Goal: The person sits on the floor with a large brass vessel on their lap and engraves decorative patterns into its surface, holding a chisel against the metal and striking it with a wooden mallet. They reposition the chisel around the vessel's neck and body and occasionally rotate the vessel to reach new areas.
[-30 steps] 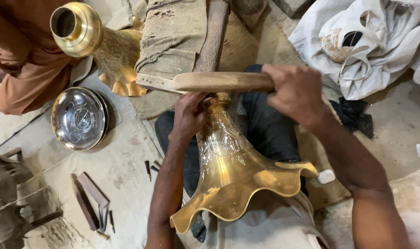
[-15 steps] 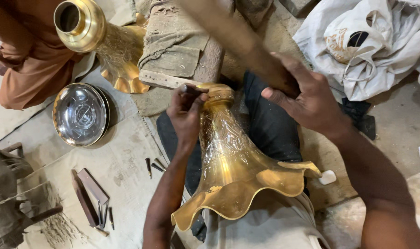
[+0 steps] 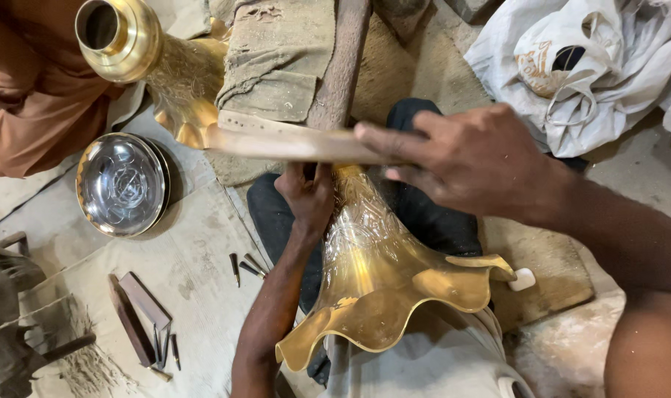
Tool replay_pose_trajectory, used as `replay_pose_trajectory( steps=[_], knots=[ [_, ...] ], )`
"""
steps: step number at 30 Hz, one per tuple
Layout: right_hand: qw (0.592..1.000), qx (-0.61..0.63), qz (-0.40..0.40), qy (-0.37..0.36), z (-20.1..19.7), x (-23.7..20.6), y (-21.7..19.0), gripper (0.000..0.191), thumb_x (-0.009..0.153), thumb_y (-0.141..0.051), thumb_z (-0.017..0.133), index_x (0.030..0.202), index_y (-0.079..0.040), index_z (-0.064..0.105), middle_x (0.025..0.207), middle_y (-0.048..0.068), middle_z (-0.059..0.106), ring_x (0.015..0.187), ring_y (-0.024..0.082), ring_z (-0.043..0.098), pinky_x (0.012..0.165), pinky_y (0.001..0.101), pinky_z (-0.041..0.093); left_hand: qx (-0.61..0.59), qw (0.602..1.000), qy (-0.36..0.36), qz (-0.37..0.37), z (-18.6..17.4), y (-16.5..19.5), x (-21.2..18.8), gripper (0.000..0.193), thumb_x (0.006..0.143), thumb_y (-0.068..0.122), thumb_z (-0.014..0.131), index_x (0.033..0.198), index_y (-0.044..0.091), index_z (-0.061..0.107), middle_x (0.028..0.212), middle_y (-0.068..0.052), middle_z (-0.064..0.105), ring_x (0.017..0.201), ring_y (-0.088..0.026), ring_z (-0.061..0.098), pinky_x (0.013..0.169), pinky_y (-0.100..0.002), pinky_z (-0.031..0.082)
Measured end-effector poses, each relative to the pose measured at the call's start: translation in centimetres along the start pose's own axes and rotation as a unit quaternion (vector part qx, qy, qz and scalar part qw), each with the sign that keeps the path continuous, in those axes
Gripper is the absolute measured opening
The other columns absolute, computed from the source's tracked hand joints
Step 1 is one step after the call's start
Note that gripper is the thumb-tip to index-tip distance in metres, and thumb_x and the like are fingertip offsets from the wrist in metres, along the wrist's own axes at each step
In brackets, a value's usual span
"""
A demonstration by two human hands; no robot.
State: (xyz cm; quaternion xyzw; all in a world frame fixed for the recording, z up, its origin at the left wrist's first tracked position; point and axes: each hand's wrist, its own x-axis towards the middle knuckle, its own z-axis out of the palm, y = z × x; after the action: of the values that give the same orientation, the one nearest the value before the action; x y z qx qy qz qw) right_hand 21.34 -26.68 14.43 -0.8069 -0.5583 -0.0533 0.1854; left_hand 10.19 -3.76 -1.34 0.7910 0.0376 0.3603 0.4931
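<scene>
The left hand clenched the narrow neck of the fluted brass vase lying across the lap, while the right hand gripped a flat wooden stick just above that neck.

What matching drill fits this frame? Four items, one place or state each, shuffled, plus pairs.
Items:
1. brass fluted vase
2. wooden stick
3. round steel plate
4. white plastic bags

Places or states:
A. flat on the floor at left
B. heaped at upper right
C. in the right hand, crossing above the vase's neck
D. on the lap, neck gripped by the left hand

Pairs: 1-D, 2-C, 3-A, 4-B
</scene>
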Motion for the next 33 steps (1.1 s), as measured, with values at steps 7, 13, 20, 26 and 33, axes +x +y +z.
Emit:
replay_pose_trajectory(
  steps=[7, 13, 20, 26, 33],
  knots=[
    [0.998, -0.050, 0.000, -0.036, -0.9, 0.8, -0.6, 0.058, 0.102, -0.055, 0.058, 0.153, -0.028, 0.050, 0.064, -0.001, 0.054, 0.039, 0.009, 0.037, 0.033, 0.0299, 0.037, 0.041, 0.999, 0.002, -0.026, 0.0, 0.7, 0.4, 0.021, 0.096, -0.003, 0.071, 0.116, -0.004, 0.067, 0.085, -0.010, 0.073, 0.068, -0.010, 0.066, 0.058, -0.028, 0.054],
    [0.999, -0.039, 0.009, -0.035, -1.3, 1.3, -0.8, 0.058, 0.100, -0.054, 0.060, 0.151, -0.028, 0.056, 0.061, -0.003, 0.054, 0.037, 0.009, 0.036, 0.031, 0.0251, 0.034, 0.038, 0.999, 0.000, 0.023, 0.1, -0.1, 0.3, 0.024, 0.099, -0.002, 0.067, 0.123, -0.001, 0.064, 0.089, -0.009, 0.073, 0.072, -0.011, 0.069, 0.059, -0.027, 0.059],
    [0.998, 0.024, -0.007, 0.056, -1.5, 1.2, -1.0, 0.065, 0.106, -0.054, 0.061, 0.159, -0.019, 0.050, 0.074, 0.000, 0.056, 0.048, 0.009, 0.038, 0.044, 0.0281, 0.036, 0.033, 0.999, -0.009, -0.001, 0.1, -0.8, -0.2, 0.025, 0.098, -0.003, 0.065, 0.122, 0.001, 0.068, 0.081, -0.006, 0.074, 0.058, -0.009, 0.063, 0.050, -0.027, 0.055],
    [0.996, 0.039, -0.024, 0.077, -1.2, 0.9, -0.7, 0.060, 0.106, -0.054, 0.062, 0.157, -0.025, 0.049, 0.073, -0.002, 0.057, 0.047, 0.009, 0.037, 0.042, 0.0278, 0.036, 0.042, 0.999, -0.019, -0.010, 0.3, -1.9, -0.4, 0.013, 0.101, -0.002, 0.066, 0.110, 0.007, 0.070, 0.076, -0.004, 0.071, 0.056, -0.009, 0.061, 0.046, -0.024, 0.053],
    [0.998, -0.048, -0.018, 0.028, -1.5, 0.6, -0.7, 0.057, 0.103, -0.056, 0.061, 0.151, -0.028, 0.050, 0.063, -0.003, 0.053, 0.042, 0.010, 0.038, 0.040, 0.0299, 0.037, 0.025, 0.999, -0.007, 0.020, 0.1, -1.1, -0.3, 0.017, 0.099, -0.002, 0.063, 0.115, 0.001, 0.068, 0.089, -0.007, 0.074, 0.072, -0.013, 0.071, 0.059, -0.030, 0.060]
  ],
)
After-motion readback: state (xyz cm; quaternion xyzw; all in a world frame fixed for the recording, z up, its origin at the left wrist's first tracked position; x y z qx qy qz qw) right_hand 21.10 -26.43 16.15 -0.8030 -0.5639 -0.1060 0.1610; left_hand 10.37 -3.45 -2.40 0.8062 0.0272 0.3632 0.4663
